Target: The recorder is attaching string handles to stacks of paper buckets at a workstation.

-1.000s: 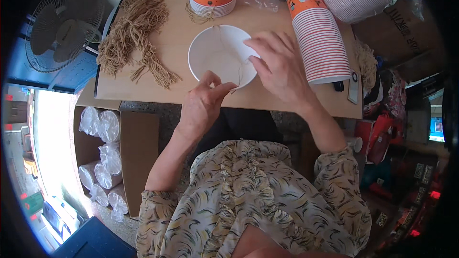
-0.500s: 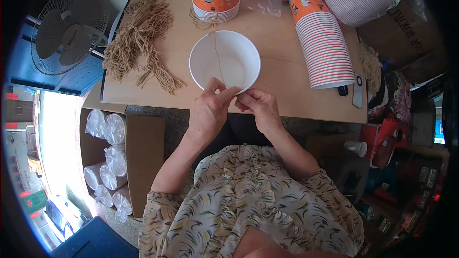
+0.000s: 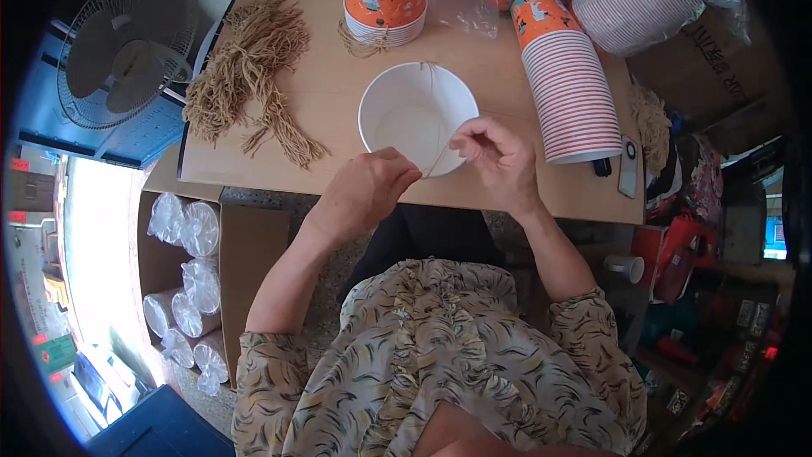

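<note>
A white paper bucket [image 3: 392, 110] stands near the table's front edge, its open mouth facing up. A thin tan string [image 3: 433, 85] is at its far rim and runs across the mouth to the near side. Outside the near rim, my left hand [image 3: 365, 189] is closed, thumb and fingers pinching the string at the rim. Over the right side of the rim, my right hand [image 3: 505, 161] is raised with thumb and forefinger pinched on the string, its other fingers curled. The fingers hide exactly how the string meets the near rim.
Bundles of tan string [image 3: 254, 76] lie at the left. Behind stands a stack of orange patterned buckets [image 3: 385, 4]; a long nested stack [image 3: 571, 85] lies at the right. A fan [image 3: 127, 46] stands left, and a carton [image 3: 254, 279] of bagged goods below. A small tool [image 3: 628, 171] lies near the right edge.
The bucket has shifted right and slightly nearer. My right hand has moved up and right from the near rim; my left hand has come down outside the rim.
</note>
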A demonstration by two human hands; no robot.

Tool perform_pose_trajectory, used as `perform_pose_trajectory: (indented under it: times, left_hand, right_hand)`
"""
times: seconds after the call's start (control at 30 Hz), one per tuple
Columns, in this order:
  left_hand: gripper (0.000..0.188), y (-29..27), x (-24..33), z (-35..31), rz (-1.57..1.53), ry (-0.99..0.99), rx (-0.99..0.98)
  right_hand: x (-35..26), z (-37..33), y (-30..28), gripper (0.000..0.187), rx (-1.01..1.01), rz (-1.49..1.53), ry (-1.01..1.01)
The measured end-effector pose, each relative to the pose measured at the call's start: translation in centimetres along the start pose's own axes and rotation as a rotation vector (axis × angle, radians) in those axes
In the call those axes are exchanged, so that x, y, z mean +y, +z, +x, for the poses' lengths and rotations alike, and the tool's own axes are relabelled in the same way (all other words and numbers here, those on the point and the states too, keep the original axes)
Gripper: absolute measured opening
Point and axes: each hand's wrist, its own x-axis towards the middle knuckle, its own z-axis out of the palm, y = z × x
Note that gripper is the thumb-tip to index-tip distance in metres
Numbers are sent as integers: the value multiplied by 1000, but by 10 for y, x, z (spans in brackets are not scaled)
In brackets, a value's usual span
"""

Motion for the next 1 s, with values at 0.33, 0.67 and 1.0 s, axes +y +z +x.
perform_pose_trajectory:
  times: [0.33,0.67,1.0]
  left_hand:
    - [14,-12,6,9,-598,-336,-308]
    - [19,-11,11,13,-1069,-397,-50]
    - [15,0,-3,22,-1206,-339,-223]
  right_hand:
    - [9,4,1,13,3,2,108]
    - [21,7,0,11,-71,9,-105]
    - [-2,13,3,17,-234,-99,-244]
